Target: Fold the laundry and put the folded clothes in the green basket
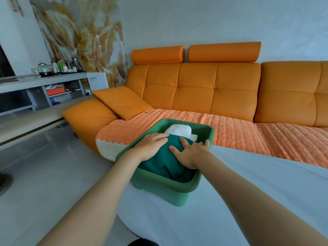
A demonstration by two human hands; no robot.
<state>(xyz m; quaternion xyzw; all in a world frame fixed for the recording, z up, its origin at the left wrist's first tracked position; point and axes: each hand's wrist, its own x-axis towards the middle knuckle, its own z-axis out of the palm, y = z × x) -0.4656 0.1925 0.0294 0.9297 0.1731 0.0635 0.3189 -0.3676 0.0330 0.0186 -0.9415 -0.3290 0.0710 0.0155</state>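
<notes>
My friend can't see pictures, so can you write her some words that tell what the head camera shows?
Two bare hands, left hand and right hand, press flat on a dark green cloth inside a green basket. White folded clothes lie behind it. The basket sits on a pale surface in front of an orange sofa.

An orange sofa (204,89) carries a loose cushion (122,102) beside a grey shelf unit (40,86) holding bottles (60,66).
</notes>
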